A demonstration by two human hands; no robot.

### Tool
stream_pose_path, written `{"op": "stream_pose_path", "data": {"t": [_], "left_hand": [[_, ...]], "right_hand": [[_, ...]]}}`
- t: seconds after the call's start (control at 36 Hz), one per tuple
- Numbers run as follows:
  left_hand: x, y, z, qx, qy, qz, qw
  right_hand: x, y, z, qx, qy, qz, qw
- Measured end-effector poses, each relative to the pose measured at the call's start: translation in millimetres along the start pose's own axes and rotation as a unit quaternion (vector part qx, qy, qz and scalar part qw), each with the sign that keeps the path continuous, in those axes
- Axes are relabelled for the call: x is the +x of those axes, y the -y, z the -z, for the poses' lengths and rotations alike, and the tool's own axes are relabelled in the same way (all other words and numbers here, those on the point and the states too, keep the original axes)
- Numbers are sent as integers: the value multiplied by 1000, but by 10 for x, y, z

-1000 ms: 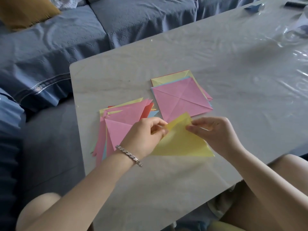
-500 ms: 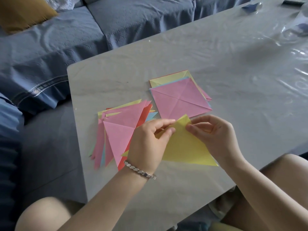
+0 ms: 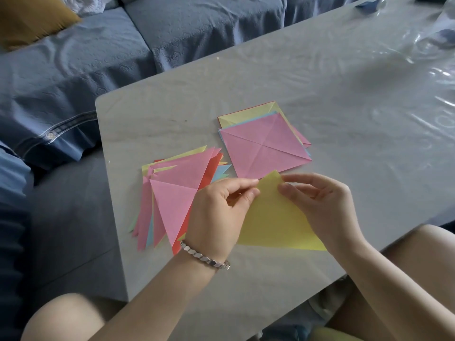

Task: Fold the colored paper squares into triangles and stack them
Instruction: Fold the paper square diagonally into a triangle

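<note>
While both hands work at its top corner, the one yellow sheet (image 3: 273,217) lies near the front edge of the table (image 3: 344,107), showing as a triangle with its long edge toward me and its point away. I pinch it with my left hand (image 3: 216,212), thumb and forefinger curled on the left side of that point. My right hand (image 3: 322,205) pinches the right side with curled fingertips. Both hands cover the sheet's side edges, so I cannot tell how neatly its layers meet. Just beyond the point is one stack of flat squares (image 3: 263,146), with a creased pink one on top. Edges of light blue, yellow, red and another pink peek out beneath, so I count at least five sheets. To the left, beside and partly under my left hand, is one fanned pile of folded triangles (image 3: 177,193). It is mostly pink, with red, yellow, blue and green tips sticking out. I make out several pink ones, but the overlap hides the full number. My left wrist, with one silver bracelet (image 3: 206,257) on it, hides the pile's near right corner. Clear plastic film (image 3: 433,45) lies crumpled at the table's far right, well apart from the papers, and a small blue thing (image 3: 369,3) sits at the far edge, too blurred to name. A blue sofa (image 3: 98,57) runs along the left and far sides of the table, with one mustard cushion (image 3: 29,18) in its corner.
</note>
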State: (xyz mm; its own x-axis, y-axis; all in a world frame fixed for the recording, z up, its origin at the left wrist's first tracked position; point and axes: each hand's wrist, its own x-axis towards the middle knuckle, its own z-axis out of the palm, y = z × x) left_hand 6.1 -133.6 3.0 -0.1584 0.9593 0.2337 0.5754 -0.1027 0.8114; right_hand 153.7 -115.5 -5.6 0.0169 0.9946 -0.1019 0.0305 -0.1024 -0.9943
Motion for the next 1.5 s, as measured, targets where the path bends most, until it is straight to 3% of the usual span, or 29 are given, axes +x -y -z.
{"op": "stream_pose_path", "data": {"t": [0.86, 1.19, 1.28, 1.39, 1.5], "left_hand": [[-28, 67, -26, -54, 50, 71, 995], [10, 102, -61, -57, 91, 93, 990], [43, 91, -68, -63, 99, 94, 989], [117, 27, -61, -63, 149, 88, 983], [188, 9, -92, -63, 159, 94, 981]], "right_hand": [[46, -79, 16, -22, 24, 3, 999], [139, -126, 47, -71, 59, 45, 995], [171, -87, 78, -144, 99, 96, 980], [256, 42, 135, -264, 173, 182, 931], [402, 134, 157, -344, 165, 289, 878]]}}
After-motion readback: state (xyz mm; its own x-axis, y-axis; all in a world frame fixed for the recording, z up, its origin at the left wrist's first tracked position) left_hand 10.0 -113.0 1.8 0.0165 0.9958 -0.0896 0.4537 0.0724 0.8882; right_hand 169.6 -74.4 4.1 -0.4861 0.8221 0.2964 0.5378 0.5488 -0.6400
